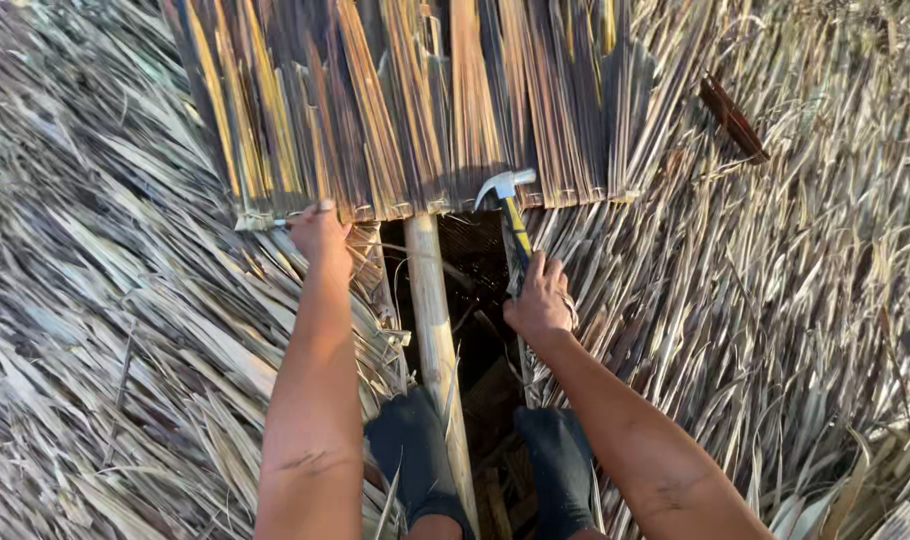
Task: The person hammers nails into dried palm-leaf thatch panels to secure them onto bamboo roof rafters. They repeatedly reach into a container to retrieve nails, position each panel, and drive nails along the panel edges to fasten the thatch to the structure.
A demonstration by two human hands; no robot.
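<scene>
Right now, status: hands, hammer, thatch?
Right hand gripping hammer, head at thatch panel edge. Left hand pressing panel's lower edge. Wooden pole between hands.

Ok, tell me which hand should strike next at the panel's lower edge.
Probably the right hand: it grips the hammer, whose head already sits at the thatch panel edge beside the pole. The left hand presses the panel's edge and has no tool.

Counted: one hammer point(507, 205); one wooden pole point(437, 330); one woven leaf panel point(405, 100); two bare hands, left hand point(318, 232) and right hand point(540, 300); two dark shoes point(415, 455).
</scene>
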